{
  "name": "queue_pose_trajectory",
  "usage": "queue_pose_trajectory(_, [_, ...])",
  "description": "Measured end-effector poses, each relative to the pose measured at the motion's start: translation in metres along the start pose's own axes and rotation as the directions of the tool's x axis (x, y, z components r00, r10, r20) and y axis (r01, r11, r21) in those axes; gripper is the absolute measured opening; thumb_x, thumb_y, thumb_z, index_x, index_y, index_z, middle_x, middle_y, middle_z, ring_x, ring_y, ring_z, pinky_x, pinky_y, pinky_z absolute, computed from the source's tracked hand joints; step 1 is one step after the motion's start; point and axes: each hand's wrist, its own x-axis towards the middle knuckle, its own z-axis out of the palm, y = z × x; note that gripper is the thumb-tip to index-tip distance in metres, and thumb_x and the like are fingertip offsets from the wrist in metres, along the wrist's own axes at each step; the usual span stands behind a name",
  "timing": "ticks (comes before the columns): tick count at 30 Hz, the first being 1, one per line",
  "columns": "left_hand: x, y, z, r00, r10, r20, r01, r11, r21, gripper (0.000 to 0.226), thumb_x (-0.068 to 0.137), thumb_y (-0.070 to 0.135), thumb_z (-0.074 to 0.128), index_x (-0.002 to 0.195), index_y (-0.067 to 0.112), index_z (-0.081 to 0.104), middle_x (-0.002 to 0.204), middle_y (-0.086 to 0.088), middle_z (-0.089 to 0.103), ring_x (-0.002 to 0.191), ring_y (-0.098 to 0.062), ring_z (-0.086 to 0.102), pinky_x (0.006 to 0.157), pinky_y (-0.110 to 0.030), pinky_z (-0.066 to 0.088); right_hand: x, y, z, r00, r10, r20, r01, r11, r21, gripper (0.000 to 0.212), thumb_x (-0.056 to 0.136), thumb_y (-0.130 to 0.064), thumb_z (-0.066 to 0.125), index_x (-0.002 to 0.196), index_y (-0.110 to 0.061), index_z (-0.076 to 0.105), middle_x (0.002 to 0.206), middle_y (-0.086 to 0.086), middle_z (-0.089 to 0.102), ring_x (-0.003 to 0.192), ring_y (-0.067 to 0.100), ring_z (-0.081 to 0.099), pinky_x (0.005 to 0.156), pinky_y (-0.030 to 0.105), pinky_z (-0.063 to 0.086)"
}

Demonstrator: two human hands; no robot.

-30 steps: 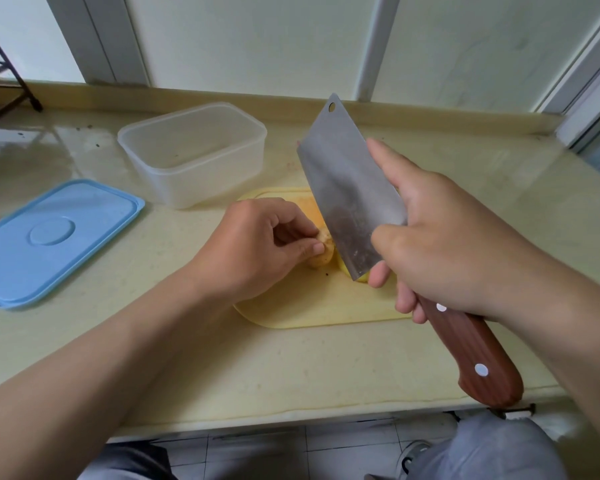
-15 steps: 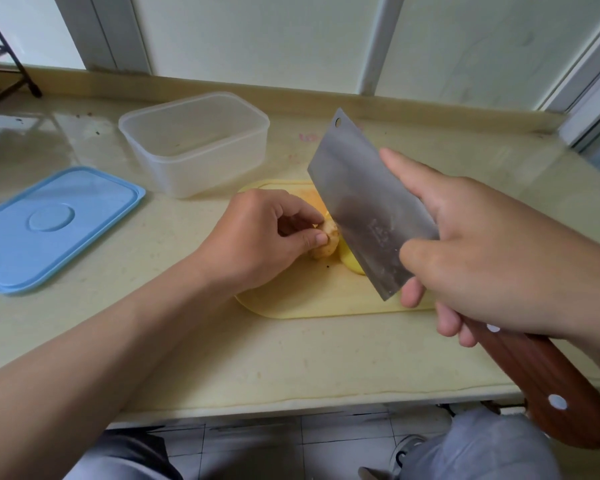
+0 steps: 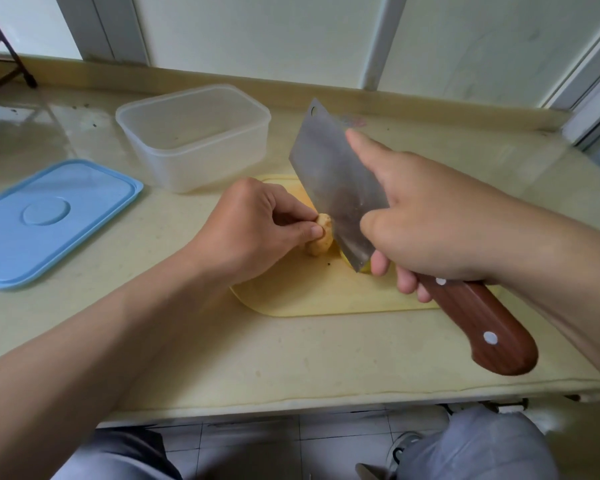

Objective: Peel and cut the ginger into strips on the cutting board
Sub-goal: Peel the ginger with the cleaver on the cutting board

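our left hand pinches the ginger on the board, our right hand grips the knife, and its blade hides part of the ginger.

The place was taken to be a home kitchen, with a worktop set along a window. A pale, glossy stone countertop with a raised lip at its far edge was seen, backed by white panels and a window frame. Food preparation was shown by a yellow cutting board laid near the middle, a piece of ginger on it, and a broad steel cleaver with a riveted wooden handle. A clear plastic food container was placed at the far left, with a blue lid laid beside it. Light floor tiles were visible below the near edge.
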Motion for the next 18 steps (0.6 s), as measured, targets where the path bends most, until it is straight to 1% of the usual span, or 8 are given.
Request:
queue_pose_trajectory(2, [0.0, 0.0, -0.002, 1.0, -0.027, 0.005, 0.027, 0.999, -0.023, 0.01, 0.079, 0.019, 0.084, 0.089, 0.02, 0.082, 0.07, 0.017, 0.07, 0.064, 0.008, 0.06, 0.062, -0.005, 0.041, 0.002, -0.003, 0.001, 1.0, -0.006, 0.006, 0.006, 1.0, -0.005, 0.098, 0.093, -0.004, 0.043, 0.158, -0.062, -0.003, 0.071, 0.011, 0.072, 0.035, 0.015, 0.059, 0.042, 0.028, 0.05])
queue_pose_trajectory(4, [0.0, 0.0, -0.004, 0.999, -0.046, 0.016, 0.046, 0.998, -0.035, 0.009, 0.08, 0.02, 0.084, 0.089, 0.019, 0.082, 0.071, 0.012, 0.073, 0.065, 0.004, 0.063, 0.064, -0.011, 0.048, 0.004, -0.005, 0.001, 1.0, -0.002, 0.011, 0.002, 1.0, 0.003, 0.097, 0.094, -0.005, 0.042, 0.158, -0.061, -0.004, 0.074, 0.012, 0.073, 0.036, 0.015, 0.059, 0.041, 0.028, 0.05])
queue_pose_trajectory(6, [0.001, 0.001, -0.006, 0.997, -0.069, 0.024, 0.07, 0.996, -0.054, 0.008, 0.08, 0.021, 0.084, 0.088, 0.018, 0.082, 0.073, 0.008, 0.075, 0.071, -0.008, 0.07, 0.07, -0.023, 0.057, 0.006, -0.007, 0.001, 1.0, -0.003, 0.019, 0.004, 1.0, -0.014, 0.096, 0.094, -0.006, 0.042, 0.159, -0.059, -0.005, 0.075, 0.013, 0.073, 0.037, 0.015, 0.059, 0.042, 0.028, 0.05])
queue_pose_trajectory(8, [0.0, 0.002, -0.008, 0.996, -0.087, 0.028, 0.089, 0.994, -0.07, 0.006, 0.08, 0.02, 0.084, 0.086, 0.017, 0.082, 0.074, 0.003, 0.076, 0.078, -0.022, 0.072, 0.077, -0.034, 0.059, 0.009, -0.011, 0.002, 0.999, -0.006, 0.032, 0.008, 0.999, -0.038, 0.097, 0.093, -0.006, 0.042, 0.159, -0.057, -0.007, 0.076, 0.014, 0.074, 0.038, 0.015, 0.06, 0.043, 0.029, 0.052])
queue_pose_trajectory(9, [0.0, 0.003, -0.009, 0.995, -0.093, 0.031, 0.095, 0.992, -0.077, 0.005, 0.08, 0.019, 0.084, 0.085, 0.017, 0.082, 0.074, 0.001, 0.077, 0.08, -0.025, 0.072, 0.078, -0.038, 0.059, 0.009, -0.012, 0.002, 0.999, -0.007, 0.038, 0.009, 0.999, -0.042, 0.098, 0.092, -0.005, 0.042, 0.16, -0.057, -0.007, 0.076, 0.014, 0.074, 0.039, 0.016, 0.06, 0.044, 0.03, 0.053])
queue_pose_trajectory(12, [-0.001, 0.007, -0.009, 0.992, -0.119, 0.039, 0.123, 0.987, -0.107, 0.004, 0.08, 0.018, 0.084, 0.083, 0.016, 0.082, 0.073, -0.002, 0.076, 0.077, -0.026, 0.073, 0.08, -0.043, 0.059, 0.006, -0.013, 0.003, 0.999, 0.0, 0.042, 0.001, 0.999, -0.033, 0.099, 0.092, -0.004, 0.041, 0.16, -0.057, -0.008, 0.077, 0.015, 0.074, 0.041, 0.018, 0.061, 0.047, 0.032, 0.055])
queue_pose_trajectory(14, [-0.002, 0.01, -0.009, 0.991, -0.127, 0.046, 0.132, 0.983, -0.124, 0.005, 0.079, 0.018, 0.085, 0.083, 0.017, 0.082, 0.072, -0.001, 0.076, 0.079, -0.027, 0.073, 0.081, -0.044, 0.059, 0.002, -0.01, 0.003, 0.999, 0.014, 0.034, -0.013, 1.0, -0.006, 0.098, 0.093, -0.003, 0.04, 0.16, -0.056, -0.009, 0.077, 0.015, 0.074, 0.042, 0.018, 0.062, 0.047, 0.032, 0.055])
queue_pose_trajectory(18, [-0.002, 0.011, -0.007, 0.988, -0.148, 0.042, 0.152, 0.981, -0.123, 0.005, 0.079, 0.018, 0.085, 0.083, 0.02, 0.082, 0.072, 0.005, 0.076, 0.079, -0.019, 0.073, 0.082, -0.04, 0.06, 0.002, -0.008, 0.005, 0.999, 0.036, 0.029, -0.037, 0.999, 0.035, 0.096, 0.096, -0.003, 0.039, 0.16, -0.054, -0.01, 0.073, 0.018, 0.074, 0.041, 0.02, 0.061, 0.044, 0.031, 0.053])
